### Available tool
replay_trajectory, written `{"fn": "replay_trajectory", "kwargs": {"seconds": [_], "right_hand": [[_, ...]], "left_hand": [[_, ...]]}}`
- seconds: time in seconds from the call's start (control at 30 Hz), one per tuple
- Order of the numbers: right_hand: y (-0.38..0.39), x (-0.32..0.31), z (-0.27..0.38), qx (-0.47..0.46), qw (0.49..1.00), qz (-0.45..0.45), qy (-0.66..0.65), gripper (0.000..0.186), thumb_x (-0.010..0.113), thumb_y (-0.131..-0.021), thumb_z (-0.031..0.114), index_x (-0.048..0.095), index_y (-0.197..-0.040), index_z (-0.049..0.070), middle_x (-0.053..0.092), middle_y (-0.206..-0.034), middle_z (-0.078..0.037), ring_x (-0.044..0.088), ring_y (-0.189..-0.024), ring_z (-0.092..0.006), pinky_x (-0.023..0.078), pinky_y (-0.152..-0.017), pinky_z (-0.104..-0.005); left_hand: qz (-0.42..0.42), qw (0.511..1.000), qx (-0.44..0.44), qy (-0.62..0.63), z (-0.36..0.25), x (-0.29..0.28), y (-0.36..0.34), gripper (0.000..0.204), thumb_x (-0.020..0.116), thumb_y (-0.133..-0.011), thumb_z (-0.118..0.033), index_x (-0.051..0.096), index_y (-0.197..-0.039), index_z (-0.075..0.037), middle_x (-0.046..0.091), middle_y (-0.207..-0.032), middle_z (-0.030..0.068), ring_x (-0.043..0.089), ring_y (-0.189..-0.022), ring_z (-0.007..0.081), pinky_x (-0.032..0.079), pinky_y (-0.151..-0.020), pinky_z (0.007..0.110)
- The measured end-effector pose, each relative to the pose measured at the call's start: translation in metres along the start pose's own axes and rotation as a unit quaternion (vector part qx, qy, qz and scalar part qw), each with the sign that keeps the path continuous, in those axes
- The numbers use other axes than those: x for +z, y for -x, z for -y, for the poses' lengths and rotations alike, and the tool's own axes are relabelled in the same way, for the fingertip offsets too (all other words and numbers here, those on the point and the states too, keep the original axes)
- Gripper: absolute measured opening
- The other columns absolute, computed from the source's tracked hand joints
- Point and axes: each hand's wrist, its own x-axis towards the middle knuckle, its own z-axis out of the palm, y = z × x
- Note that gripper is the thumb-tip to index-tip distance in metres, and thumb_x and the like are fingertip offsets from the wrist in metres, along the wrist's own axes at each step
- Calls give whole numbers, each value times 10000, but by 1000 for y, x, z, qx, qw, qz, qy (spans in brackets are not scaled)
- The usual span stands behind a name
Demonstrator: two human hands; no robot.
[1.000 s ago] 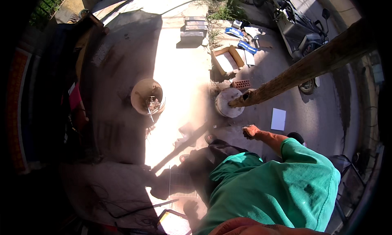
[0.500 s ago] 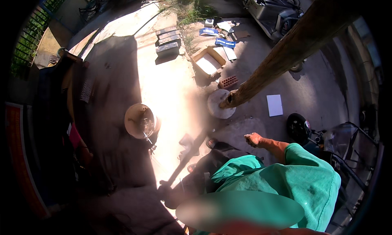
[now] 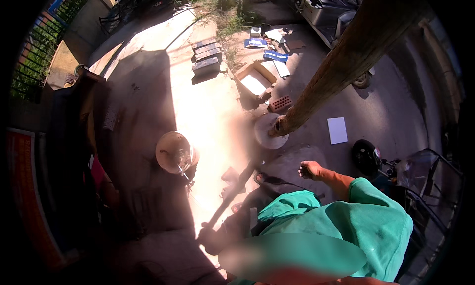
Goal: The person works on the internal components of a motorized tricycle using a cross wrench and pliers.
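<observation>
My right hand [image 3: 309, 170] hangs at my right beside my green shirt, fingers curled, their contents too small to make out. Nearest it are a wooden pole [image 3: 326, 82] on a round concrete base [image 3: 264, 131] and a flat white board [image 3: 337, 130] on the ground. My dark-trousered legs and sandalled feet show below the pole. Left of the sunlit strip stands a pale bucket [image 3: 168, 139] with metal scraps and rods inside. My left hand is not in view.
A perforated brick [image 3: 280, 103], cardboard box [image 3: 252, 72] and scattered blue packets [image 3: 275, 55] lie beyond the pole. Grey blocks [image 3: 205, 57] sit upper middle. Scooters [image 3: 321, 7], [image 3: 366, 156] stand at upper and lower right, a dark piece of furniture and railing [image 3: 27, 62] at left.
The view has shifted, so the bucket sits lower in the picture and more of the railing and the right-hand scooter shows. My right hand appears slightly lower, still curled.
</observation>
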Motion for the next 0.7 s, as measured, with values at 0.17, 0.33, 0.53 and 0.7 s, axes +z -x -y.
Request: {"fn": "replay_trajectory", "kwargs": {"seconds": [0.17, 0.33, 0.53, 0.7], "right_hand": [[10, 10, 18, 14, 1000, 22, -9, 275, 513, -989, 321, 500, -771, 153, 513, -660, -15, 445, -513, -165, 352, -487, -311], [-2, 19, 9, 11, 996, 47, 75, 321, 508, -985, 403, 484, -755, 180, 447, -628, 13, 383, -509, -139, 291, -466, -296], [-12, 68, 15, -43, 984, 61, 163, 312, 497, -983, 384, 586, -844, 119, 609, -752, -43, 589, -640, -201, 446, -562, -308], [23, 199, 10, -47, 959, 232, 157, 336, 511, -1001, 327, 654, -1058, 29, 685, -965, -116, 672, -893, -269, 520, -826, -379]], "left_hand": [[0, 1000, 9, 19, 59, -9, -8, 278, 603, -957, -259, 596, -1147, -57, 661, -967, 116, 678, -863, 265, 587, -721, 435], [-37, 992, 90, 84, 57, 15, 49, 288, 629, -940, -280, 606, -1132, -67, 679, -923, 94, 682, -833, 233, 593, -741, 426], [-77, 980, 176, 58, 72, 40, 50, 263, 630, -947, -274, 631, -1074, -44, 700, -850, 82, 708, -791, 204, 592, -753, 377], [151, 935, 281, 156, -5, 105, 67, 520, 577, -1001, -326, 505, -1362, 41, 617, -1278, 220, 651, -1118, 338, 538, -922, 444]]}}
